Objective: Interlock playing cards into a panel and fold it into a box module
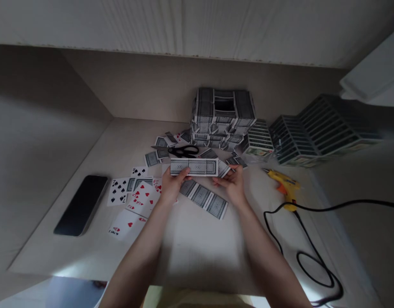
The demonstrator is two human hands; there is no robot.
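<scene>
My left hand (173, 185) grips the left end of a strip of joined playing cards (201, 167), backs up, its thumb on top. At the strip's right end my right hand (233, 184) pinches a small angled card piece (223, 169) that meets the strip; whether the two are joined I cannot tell. Below the strip, another card strip (205, 199) lies slanted on the table. Black-handled scissors (184, 151) rest just behind my hands. A box-like structure built of playing cards (224, 113) stands at the back, with an opening in its top.
Loose face-up cards (142, 199) and a black phone (81, 206) lie on the left. Cut card pieces (153, 158) surround the scissors. At right are a yellow glue gun (286, 186) with its black cable (312, 256) and stacked card packs (315, 130). A shelf (197, 30) overhangs.
</scene>
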